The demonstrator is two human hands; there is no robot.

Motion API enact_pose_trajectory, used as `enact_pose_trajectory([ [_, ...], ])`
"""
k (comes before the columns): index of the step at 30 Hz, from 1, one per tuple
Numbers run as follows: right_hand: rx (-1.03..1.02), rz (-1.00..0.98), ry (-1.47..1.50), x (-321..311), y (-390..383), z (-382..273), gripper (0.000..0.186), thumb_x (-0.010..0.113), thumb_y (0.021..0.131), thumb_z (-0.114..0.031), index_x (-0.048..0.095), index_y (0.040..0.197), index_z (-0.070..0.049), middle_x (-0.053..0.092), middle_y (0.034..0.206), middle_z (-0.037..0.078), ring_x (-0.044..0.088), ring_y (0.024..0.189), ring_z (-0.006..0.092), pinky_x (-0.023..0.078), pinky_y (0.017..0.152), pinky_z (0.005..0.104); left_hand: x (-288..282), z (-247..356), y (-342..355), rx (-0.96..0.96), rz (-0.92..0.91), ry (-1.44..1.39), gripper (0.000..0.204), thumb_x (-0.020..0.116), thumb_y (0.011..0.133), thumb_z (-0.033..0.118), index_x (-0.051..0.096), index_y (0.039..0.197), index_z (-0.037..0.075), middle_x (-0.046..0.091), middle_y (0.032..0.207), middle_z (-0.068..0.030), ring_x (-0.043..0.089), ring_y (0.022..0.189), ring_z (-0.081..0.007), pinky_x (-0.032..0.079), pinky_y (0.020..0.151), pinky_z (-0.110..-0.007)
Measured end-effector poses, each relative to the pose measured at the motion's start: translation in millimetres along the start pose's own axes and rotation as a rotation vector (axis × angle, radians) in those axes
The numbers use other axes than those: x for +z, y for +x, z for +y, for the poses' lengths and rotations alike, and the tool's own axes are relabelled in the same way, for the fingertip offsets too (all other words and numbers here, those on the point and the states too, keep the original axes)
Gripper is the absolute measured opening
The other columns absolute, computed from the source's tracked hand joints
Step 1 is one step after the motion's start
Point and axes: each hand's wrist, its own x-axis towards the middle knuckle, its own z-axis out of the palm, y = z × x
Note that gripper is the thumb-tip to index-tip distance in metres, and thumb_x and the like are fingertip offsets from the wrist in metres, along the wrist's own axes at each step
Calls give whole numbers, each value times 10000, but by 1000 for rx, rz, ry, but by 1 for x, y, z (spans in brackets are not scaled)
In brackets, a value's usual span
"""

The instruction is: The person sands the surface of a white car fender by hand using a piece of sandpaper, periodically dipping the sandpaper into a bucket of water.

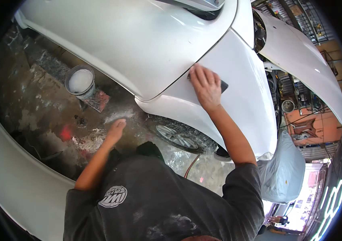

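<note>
My right hand [207,86] presses down on a dark, flat sanding block [224,86], fingers stretched over it. The block lies against the front fender [245,80] of a white car, close to the seam with the front door [138,44]. Most of the block is hidden under my palm and fingers. My left hand [116,130] hangs low beside the car, away from the panels. Its fingers are curled together, and nothing shows in them. Below the fender is the front wheel [177,136].
A bucket [81,81] of whitish liquid stands beside the car's sill. Another pale car panel [14,172] curves along my left. The raised hood [303,52] arches at the right, near a covered vehicle [285,172]. A thin hose [191,165] runs along the floor.
</note>
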Motion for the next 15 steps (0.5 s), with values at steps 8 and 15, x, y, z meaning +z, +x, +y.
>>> enact_pose_trajectory([
  [8, 132, 27, 59, -47, 57, 57, 441, 696, 855, -195, 631, 1289, -151, 595, 1361, 4, 552, 1231, 211, 443, 964, 478, -62, -6, 5, -37, 34, 37, 417, 567, 1019, 272, 621, 1310, -21, 681, 1251, -184, 633, 1186, -262, 457, 1039, -339],
  [15, -50, -268, 152, -29, 44, 38, 516, 759, 812, -168, 631, 1311, -154, 607, 1375, 15, 572, 1194, 244, 430, 988, 468, -74, 7, 2, -29, 8, 13, 420, 584, 1021, 274, 611, 1316, -24, 683, 1245, -180, 640, 1171, -240, 466, 1023, -325],
])
